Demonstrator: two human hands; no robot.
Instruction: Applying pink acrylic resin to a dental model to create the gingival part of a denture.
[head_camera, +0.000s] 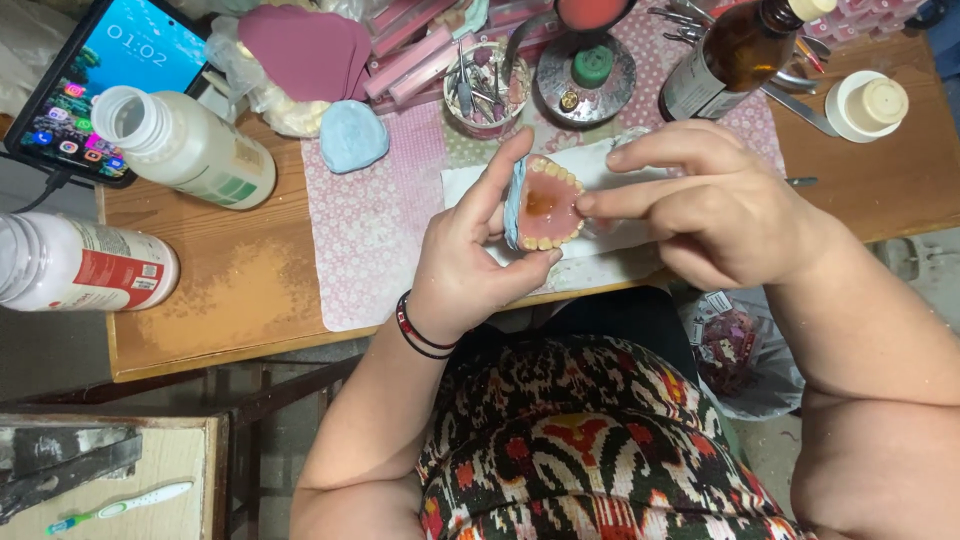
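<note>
Gripping pink denture in left hand, right hand touching

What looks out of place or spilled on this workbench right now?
A patch of pale powder is spread over the bare wooden table, just left of the patterned mat. Above it, a white bottle lies on its side, uncapped. The denture in the left hand looks intact.

Two white plastic bottles lying sideways, one brown glass bottle, one pink wax denture, one toothbrush.
</note>
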